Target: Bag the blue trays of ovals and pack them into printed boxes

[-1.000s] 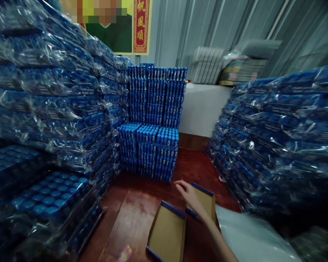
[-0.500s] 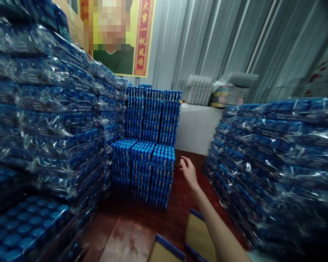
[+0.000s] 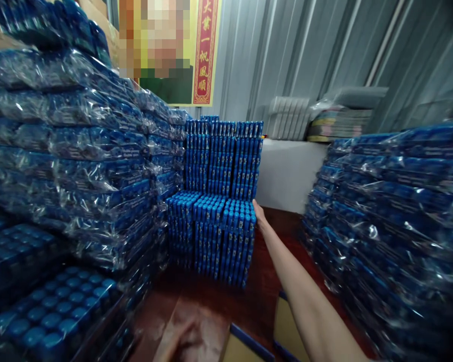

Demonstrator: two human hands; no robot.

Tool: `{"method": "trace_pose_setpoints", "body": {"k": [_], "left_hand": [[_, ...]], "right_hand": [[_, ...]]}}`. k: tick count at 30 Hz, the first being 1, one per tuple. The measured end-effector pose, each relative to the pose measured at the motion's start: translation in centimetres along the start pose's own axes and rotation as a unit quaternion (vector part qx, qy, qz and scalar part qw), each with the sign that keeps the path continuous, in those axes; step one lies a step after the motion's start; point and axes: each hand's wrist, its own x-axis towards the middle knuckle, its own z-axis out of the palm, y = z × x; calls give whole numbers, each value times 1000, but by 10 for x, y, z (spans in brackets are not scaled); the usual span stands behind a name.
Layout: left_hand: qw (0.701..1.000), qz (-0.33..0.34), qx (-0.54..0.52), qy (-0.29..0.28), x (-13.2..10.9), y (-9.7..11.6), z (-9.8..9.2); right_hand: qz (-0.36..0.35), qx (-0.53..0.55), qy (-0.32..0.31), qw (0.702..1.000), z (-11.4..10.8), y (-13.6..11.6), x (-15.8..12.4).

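"At the right side of the low front block of blue cylinders, where exactly is the right hand?"

"Beside its top layer, appearing to touch the edge. The arm stretches forward from the lower right."

"Are its fingers closed on anything?"

"I cannot tell; they are mostly hidden at the block's side."

"And the left hand?"

"Low, near the bottom edge, a blur over the red-brown floor. Whether its fingers are open or closed, I cannot tell."

"Where does the front block stand?"

"On the floor, just before a taller block of blue cylinders, its cylinders upright with their round tops showing."

"What lies closer?"

"Two shallow cardboard trays, one at the bottom edge, the other partly behind the forearm."

"And at the sides?"

"Film-wrapped blue packs, piled high on the left and on the right."
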Motion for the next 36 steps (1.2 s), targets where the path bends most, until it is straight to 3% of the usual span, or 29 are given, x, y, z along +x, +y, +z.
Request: {"method": "trace_pose_setpoints", "body": {"k": [3, 6, 8, 11, 14, 17, 19, 22, 25, 28, 31, 36], "left_hand": [[988, -3, -148, -40, 67, 32, 40], [960, -91, -259, -58, 129, 69, 75], [941, -101, -314, -78, 152, 91, 85], [923, -82, -361, -105, 159, 114, 86], [923, -66, -372, -72, 137, 117, 87], [925, -36, -375, -50, 86, 94, 94], [930, -41, -365, -29, 42, 65, 102], [934, -113, -340, 6, -17, 12, 111], [945, -176, -273, 32, -51, -36, 110], [985, -165, -32, 45, -66, -65, 97], [969, -100, 223, 47, -68, -75, 77], [961, -18, 270, -63, -37, -69, 64]], "right_hand": [[5, 18, -1, 1000, -1, -4, -7], [-1, 33, 5, 999, -7, -9, -19], [-13, 43, 13, 999, -13, -13, -30], [-26, 54, 30, 998, -22, -21, -54], [-48, 64, 33, 996, -33, -29, -92], [-76, 63, 40, 994, -50, -32, -149], [-58, 43, 48, 996, -63, -22, -193], [35, 17, 23, 999, -81, 11, -256], [116, 4, -15, 993, -92, 52, -303], [125, -21, -32, 991, -95, 77, -331], [115, -44, -46, 991, -94, 83, -343], [94, -118, -40, 988, -93, 81, -351]]}}
